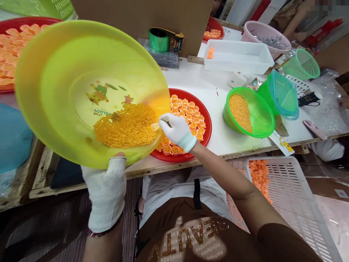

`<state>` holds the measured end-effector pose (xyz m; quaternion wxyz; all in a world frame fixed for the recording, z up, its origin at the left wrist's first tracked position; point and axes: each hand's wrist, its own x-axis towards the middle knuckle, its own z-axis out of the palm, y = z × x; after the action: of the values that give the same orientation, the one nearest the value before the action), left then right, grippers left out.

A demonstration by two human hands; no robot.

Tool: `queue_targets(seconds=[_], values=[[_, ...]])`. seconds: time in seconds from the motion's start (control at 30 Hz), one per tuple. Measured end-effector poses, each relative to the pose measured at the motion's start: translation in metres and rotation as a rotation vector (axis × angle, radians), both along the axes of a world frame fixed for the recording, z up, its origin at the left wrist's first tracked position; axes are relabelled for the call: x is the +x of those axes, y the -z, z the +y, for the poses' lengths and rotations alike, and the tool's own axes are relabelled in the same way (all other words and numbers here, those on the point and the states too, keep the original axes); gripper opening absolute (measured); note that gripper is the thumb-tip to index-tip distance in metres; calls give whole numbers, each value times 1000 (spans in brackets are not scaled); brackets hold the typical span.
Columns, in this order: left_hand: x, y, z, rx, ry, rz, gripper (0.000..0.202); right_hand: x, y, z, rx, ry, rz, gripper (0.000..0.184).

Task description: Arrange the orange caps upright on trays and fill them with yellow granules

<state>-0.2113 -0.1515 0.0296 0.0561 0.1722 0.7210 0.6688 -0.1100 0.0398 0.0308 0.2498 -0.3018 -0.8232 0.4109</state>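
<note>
Here's the yellow basin point(49, 102), tipped toward the wearer and filling the left of the view, its beads point(122, 131) pooled low on the right. The left hand point(105, 194) has it by the near rim, thumb hooked over; the other fingers are hidden beneath, so I can't tell their spread. The right hand point(177, 131) pinches a small spoon point(155, 126) between thumb and fingertips, right at the beads' edge.

Now the surroundings — the basin covers the left side of the red tray point(208, 125), and the right hand blocks some of its orange cups point(188, 108). Behind stand the cardboard point(141, 14) and tape dispenser point(159, 40); beyond the tray's far right, a white bin point(240, 56). A green bowl point(261, 114) of beads sits to the right, a blue-rimmed tub point(283, 94) just behind it.

Edges next: the tray sits close to the table's front edge point(229, 155), the crate point(291, 193) lower down at right. Bare white tabletop point(214, 98) runs between tray and bowl — that's the widest gap beside the right hand.
</note>
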Motion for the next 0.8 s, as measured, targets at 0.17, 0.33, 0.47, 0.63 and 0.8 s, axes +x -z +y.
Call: queue_targets(seconds=[0.17, 0.33, 0.47, 0.63, 0.8], values=[[5, -4, -1, -36, 37, -68, 46, -6, 2, -5, -606, 126, 52, 6], [-9, 0, -10, -28, 6, -75, 57, -5, 10, 0, -869, 137, 208, 10], [-21, 4, -16, -19, -38, -28, 60, 3, 11, 6, -902, 131, 252, 13], [-25, -3, -19, -12, -78, 47, 46, 18, 12, 9, -591, 168, 150, 15], [-23, -11, -23, -97, -92, 37, 23, 21, 28, 2, 36, -40, 12, 15]])
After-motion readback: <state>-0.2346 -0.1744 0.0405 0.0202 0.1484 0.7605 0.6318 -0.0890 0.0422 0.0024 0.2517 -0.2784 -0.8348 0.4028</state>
